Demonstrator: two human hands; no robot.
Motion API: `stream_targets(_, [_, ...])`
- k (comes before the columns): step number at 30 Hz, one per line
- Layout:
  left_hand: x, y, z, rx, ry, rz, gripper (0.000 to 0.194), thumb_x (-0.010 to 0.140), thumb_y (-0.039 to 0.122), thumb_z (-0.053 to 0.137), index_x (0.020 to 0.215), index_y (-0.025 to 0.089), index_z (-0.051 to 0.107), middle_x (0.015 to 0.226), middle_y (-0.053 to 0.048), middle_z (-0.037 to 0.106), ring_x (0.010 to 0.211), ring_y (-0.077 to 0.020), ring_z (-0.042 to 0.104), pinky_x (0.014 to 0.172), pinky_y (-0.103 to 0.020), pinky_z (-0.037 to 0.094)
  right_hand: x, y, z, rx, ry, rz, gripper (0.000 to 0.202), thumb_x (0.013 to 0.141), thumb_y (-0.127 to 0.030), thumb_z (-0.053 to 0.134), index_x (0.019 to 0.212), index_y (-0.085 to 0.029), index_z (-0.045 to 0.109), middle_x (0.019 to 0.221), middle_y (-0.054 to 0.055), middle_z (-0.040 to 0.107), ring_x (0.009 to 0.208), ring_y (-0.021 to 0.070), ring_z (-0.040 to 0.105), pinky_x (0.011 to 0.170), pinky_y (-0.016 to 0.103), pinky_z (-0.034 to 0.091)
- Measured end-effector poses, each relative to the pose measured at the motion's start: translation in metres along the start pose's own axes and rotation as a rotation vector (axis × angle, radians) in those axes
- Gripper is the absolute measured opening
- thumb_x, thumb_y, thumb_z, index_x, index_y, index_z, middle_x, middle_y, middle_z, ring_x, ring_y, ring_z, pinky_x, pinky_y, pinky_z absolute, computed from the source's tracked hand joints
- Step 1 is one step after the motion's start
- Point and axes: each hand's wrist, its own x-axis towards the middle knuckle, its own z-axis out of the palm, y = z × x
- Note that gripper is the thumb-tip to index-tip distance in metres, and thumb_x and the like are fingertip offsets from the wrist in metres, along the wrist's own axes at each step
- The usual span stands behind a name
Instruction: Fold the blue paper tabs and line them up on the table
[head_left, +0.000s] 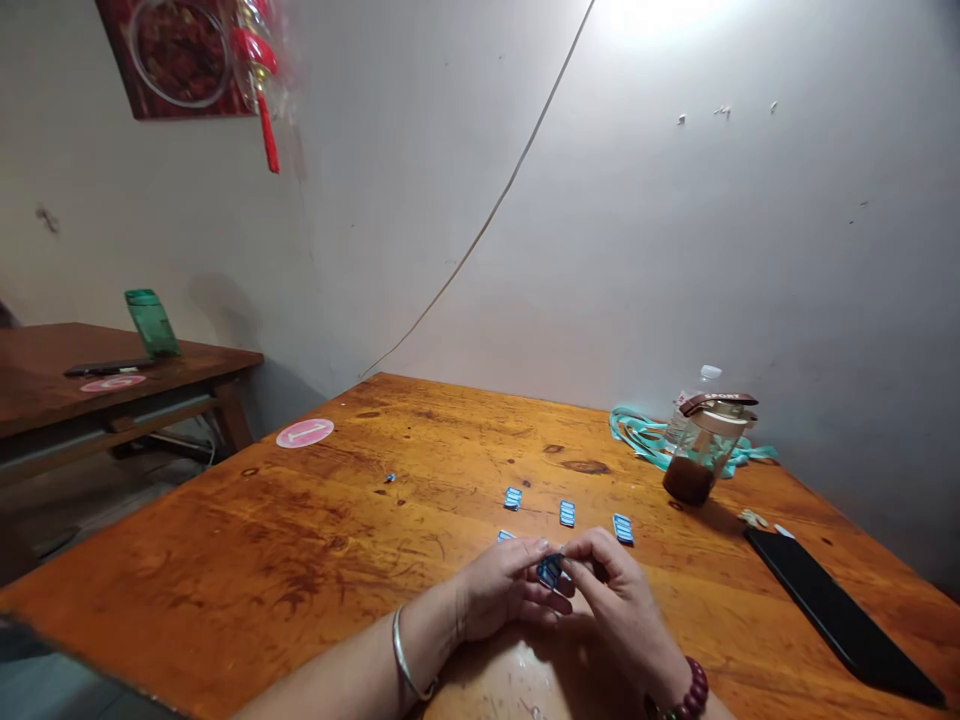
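Monitoring remotely, left to right across the desk (pixel 300 540): I see the left hand (pixel 496 592) clamped on a small blue piece (pixel 550 571), presumably to steady it; the right hand (pixel 622 602) pinches its edge. Beyond, a blue card (pixel 623 529) lies apart, likely for easy reach; then jar (pixel 691 479), black slab (pixel 836 612).

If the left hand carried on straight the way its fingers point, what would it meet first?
Probably the right hand, just across the small blue piece from the left hand; exact depth is hard to judge from this single view.
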Motion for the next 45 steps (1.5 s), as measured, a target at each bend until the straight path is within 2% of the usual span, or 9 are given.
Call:
stream_targets(7, [0.002, -0.001, -0.005, 0.038, 0.033, 0.004, 0.029, 0.072, 0.04, 0.057, 0.081, 0.012, 0.055, 0.069, -0.003, 0.056, 0.054, -0.0071, 0.053, 0.054, -0.018, 0.041, 0.0, 0.008, 0.006, -0.036, -0.03, 0.008, 0.015, 0.08, -0.028, 0.049, 0.07, -0.019, 0.056, 0.068, 0.0, 0.054, 0.064, 0.0139, 0.049, 0.058, 0.023, 0.038])
stream_targets(13, [0.004, -0.004, -0.002, 0.179, 0.128, 0.049, 0.041, 0.073, 0.051, 0.048, 0.086, 0.012, 0.054, 0.075, -0.007, 0.059, 0.054, -0.0094, 0.056, 0.051, -0.02, 0.042, -0.001, 0.01, 0.007, -0.019, -0.023, 0.104, 0.02, 0.08, -0.031, 0.047, 0.066, -0.019, 0.051, 0.062, -0.002, 0.051, 0.059, 0.012, 0.047, 0.053, 0.021, 0.036])
stream_targets(17, [0.007, -0.008, -0.002, 0.287, 0.156, 0.115, 0.032, 0.073, 0.043, 0.052, 0.081, 0.013, 0.053, 0.067, -0.003, 0.058, 0.048, -0.0073, 0.052, 0.045, -0.018, 0.038, -0.001, 0.009, 0.007, 0.042, -0.05, 0.14, 0.022, 0.08, -0.035, 0.047, 0.066, -0.019, 0.049, 0.062, -0.003, 0.05, 0.058, 0.0113, 0.046, 0.052, 0.021, 0.036])
stream_targets(20, [0.009, -0.01, -0.006, 0.271, 0.126, 0.098, 0.027, 0.075, 0.039, 0.049, 0.075, 0.012, 0.053, 0.06, -0.002, 0.056, 0.043, -0.0062, 0.048, 0.042, -0.017, 0.034, -0.001, 0.004, 0.004, 0.045, -0.124, 0.109, 0.016, 0.08, -0.03, 0.047, 0.091, -0.02, 0.051, 0.067, -0.003, 0.051, 0.061, 0.0114, 0.048, 0.056, 0.022, 0.039])
stream_targets(23, [0.009, -0.01, -0.011, 0.21, 0.061, 0.074, 0.022, 0.073, 0.033, 0.05, 0.073, 0.012, 0.054, 0.057, 0.0, 0.052, 0.041, -0.0044, 0.044, 0.041, -0.015, 0.031, -0.001, 0.001, -0.003, -0.02, -0.203, 0.078, 0.04, 0.076, -0.026, 0.051, 0.115, -0.023, 0.041, 0.074, -0.003, 0.055, 0.067, 0.0126, 0.051, 0.063, 0.024, 0.041])
stream_targets(31, [0.007, -0.008, -0.01, 0.226, 0.036, 0.01, 0.018, 0.07, 0.029, 0.052, 0.074, 0.012, 0.055, 0.056, 0.001, 0.051, 0.04, -0.0041, 0.041, 0.039, -0.015, 0.028, 0.0, -0.003, -0.006, -0.008, -0.261, 0.032, 0.017, 0.078, -0.024, 0.047, 0.092, -0.019, 0.056, 0.082, 0.002, 0.061, 0.074, 0.0148, 0.055, 0.067, 0.025, 0.043])
stream_targets(37, [0.007, -0.004, -0.003, 0.256, 0.12, 0.067, 0.024, 0.07, 0.036, 0.053, 0.069, 0.013, 0.052, 0.054, 0.002, 0.051, 0.04, -0.0039, 0.042, 0.04, -0.015, 0.029, -0.001, 0.0, 0.003, 0.134, -0.138, 0.173, 0.029, 0.076, -0.035, 0.053, 0.1, -0.02, 0.052, 0.076, -0.001, 0.059, 0.069, 0.0134, 0.055, 0.062, 0.023, 0.044])
stream_targets(42, [0.006, -0.006, 0.003, 0.261, 0.125, 0.107, 0.025, 0.071, 0.038, 0.054, 0.074, 0.013, 0.053, 0.061, 0.0, 0.055, 0.044, -0.0047, 0.047, 0.044, -0.017, 0.035, -0.002, 0.007, 0.012, 0.3, -0.074, 0.278, 0.028, 0.074, -0.046, 0.052, 0.074, -0.018, 0.054, 0.067, -0.002, 0.055, 0.06, 0.0116, 0.052, 0.052, 0.021, 0.041])
stream_targets(45, [0.007, -0.007, 0.004, 0.265, 0.089, 0.097, 0.026, 0.072, 0.038, 0.055, 0.075, 0.012, 0.055, 0.064, -0.001, 0.056, 0.047, -0.0049, 0.049, 0.048, -0.017, 0.037, 0.0, 0.011, 0.01, 0.305, -0.033, 0.274, 0.028, 0.074, -0.045, 0.052, 0.072, -0.017, 0.054, 0.065, -0.002, 0.054, 0.058, 0.0117, 0.05, 0.051, 0.021, 0.041])
